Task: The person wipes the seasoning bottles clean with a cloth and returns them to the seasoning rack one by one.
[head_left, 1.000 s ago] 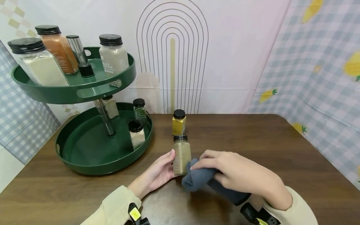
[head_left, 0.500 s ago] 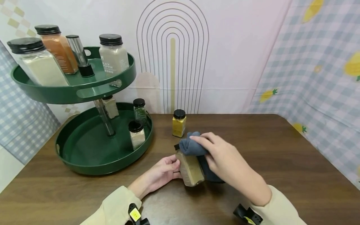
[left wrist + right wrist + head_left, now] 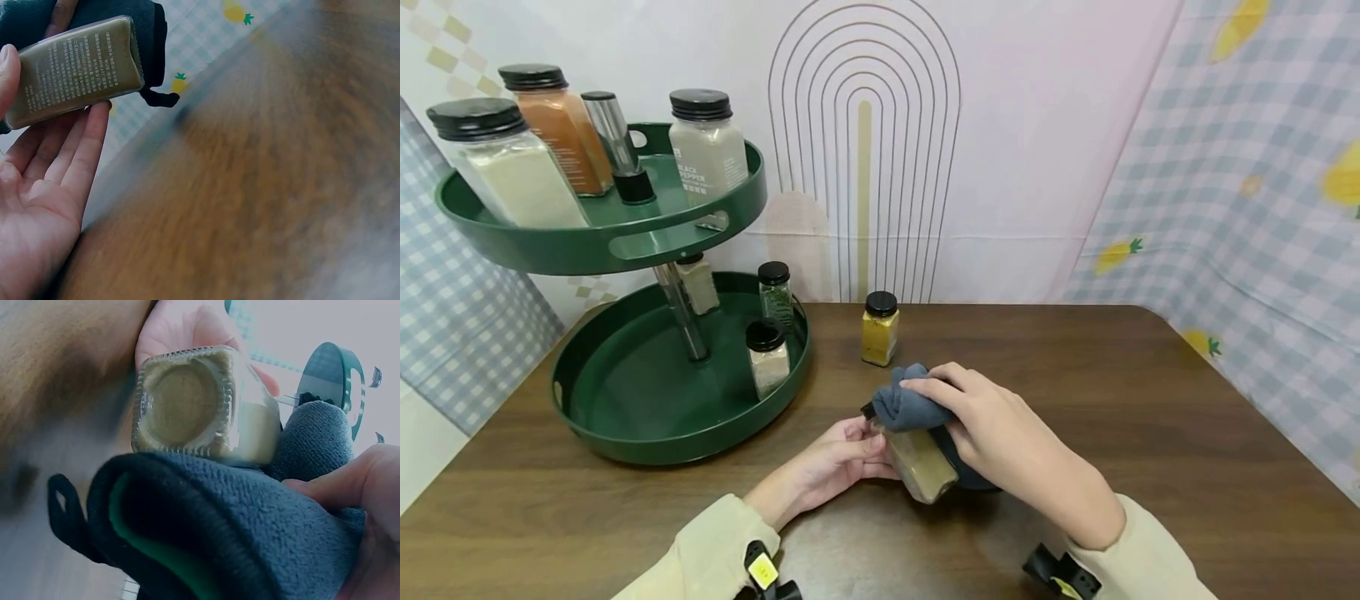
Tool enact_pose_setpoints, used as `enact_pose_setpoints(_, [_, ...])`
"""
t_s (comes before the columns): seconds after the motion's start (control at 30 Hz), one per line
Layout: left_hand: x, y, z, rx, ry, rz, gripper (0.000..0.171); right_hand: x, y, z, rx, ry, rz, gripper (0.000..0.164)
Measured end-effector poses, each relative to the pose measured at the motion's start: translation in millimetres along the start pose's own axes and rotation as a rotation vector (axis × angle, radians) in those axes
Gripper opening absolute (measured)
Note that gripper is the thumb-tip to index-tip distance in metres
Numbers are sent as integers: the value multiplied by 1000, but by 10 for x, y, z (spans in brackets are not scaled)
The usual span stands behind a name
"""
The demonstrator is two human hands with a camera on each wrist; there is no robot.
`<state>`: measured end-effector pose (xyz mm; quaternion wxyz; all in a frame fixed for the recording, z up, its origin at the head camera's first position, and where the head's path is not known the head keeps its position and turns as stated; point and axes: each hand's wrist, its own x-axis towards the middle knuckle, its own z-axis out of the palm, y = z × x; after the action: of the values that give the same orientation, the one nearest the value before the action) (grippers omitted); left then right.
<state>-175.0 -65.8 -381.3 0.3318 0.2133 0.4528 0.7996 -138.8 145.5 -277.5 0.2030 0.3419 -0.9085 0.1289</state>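
Observation:
My left hand (image 3: 835,462) grips a square glass spice jar (image 3: 922,467) of beige powder between thumb and fingers. The jar is tilted, its black lid end up to the left and its base toward the lower right. White print covers one side of the jar (image 3: 75,69) in the left wrist view. My right hand (image 3: 1000,425) pinches a folded blue-grey cloth (image 3: 910,407) and presses it over the jar's upper part, hiding most of the lid. In the right wrist view the cloth (image 3: 250,512), with a dark hanging loop, lies along the jar's side below its ribbed base (image 3: 184,409).
A small jar of yellow powder (image 3: 880,333) stands just behind the hands. At left rises a two-tier green tray stand (image 3: 655,450). Large jars and a silver cylinder (image 3: 613,142) are on top; smaller jars, one at the rim (image 3: 767,362), are below. A patterned curtain (image 3: 1015,150) hangs behind the table.
The jar has gone from upright to tilted, its base swinging right and toward me. My right hand has brought the cloth from beside the jar's base up over its lid end.

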Motion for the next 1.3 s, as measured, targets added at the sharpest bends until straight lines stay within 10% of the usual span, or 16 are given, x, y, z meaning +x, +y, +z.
enact_pose_setpoints(0.5, [5, 21, 12, -103, 47, 13, 62, -51, 53, -132, 3, -137, 15, 41])
enact_pose_setpoints(0.83, [15, 9, -2, -142, 44, 53, 44, -148, 59, -388, -71, -286, 2, 54])
enact_pose_setpoints(1.3, [-4, 40, -19, -173, -43, -9, 53, -45, -43, -247, -83, 8, 105, 43])
